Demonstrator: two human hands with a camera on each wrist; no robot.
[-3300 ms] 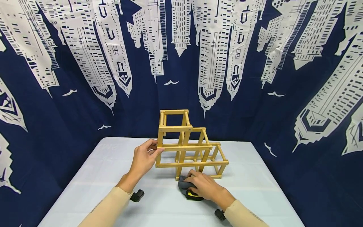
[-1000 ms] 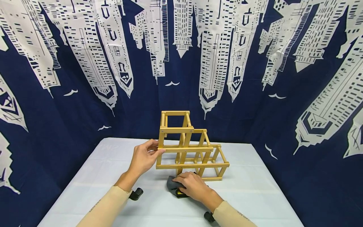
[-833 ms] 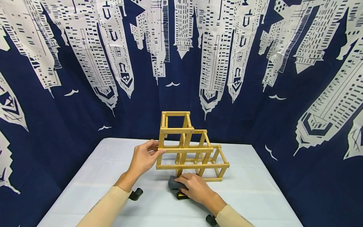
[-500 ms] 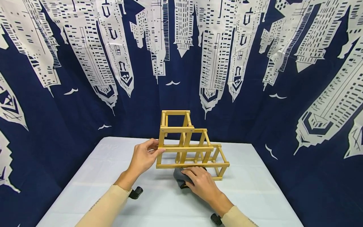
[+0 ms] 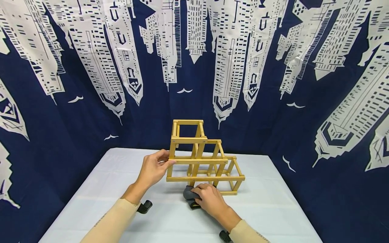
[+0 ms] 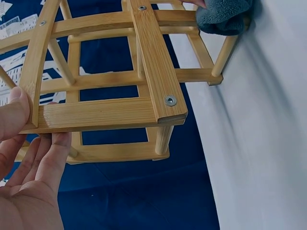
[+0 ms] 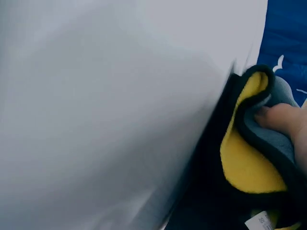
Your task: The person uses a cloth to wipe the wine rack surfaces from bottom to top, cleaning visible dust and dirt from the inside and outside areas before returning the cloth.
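A stepped bamboo rack (image 5: 199,161) made of slats and round dowels stands on the table, held at its left end by my left hand (image 5: 152,170). In the left wrist view, the thumb lies on one side of a slat (image 6: 96,115) and the fingers on the other. My right hand (image 5: 209,199) grips a folded cleaning cloth (image 5: 189,193) at the rack's lower front. The right wrist view shows the cloth's yellow inner face (image 7: 249,165), dark edging and grey plush outer side, pinched by the thumb. The fingertips inside the folds are hidden.
A white cloth covers the table (image 5: 267,206). Behind and at both sides hangs a navy curtain (image 5: 152,125) with upside-down white buildings. Small black devices (image 5: 144,207) are strapped at both wrists, below beige sleeves (image 5: 112,221).
The right hand with the cloth has shifted left since the oldest frame. It went up and right to the lower rail half a second ago, then back down. The left hand keeps its hold.
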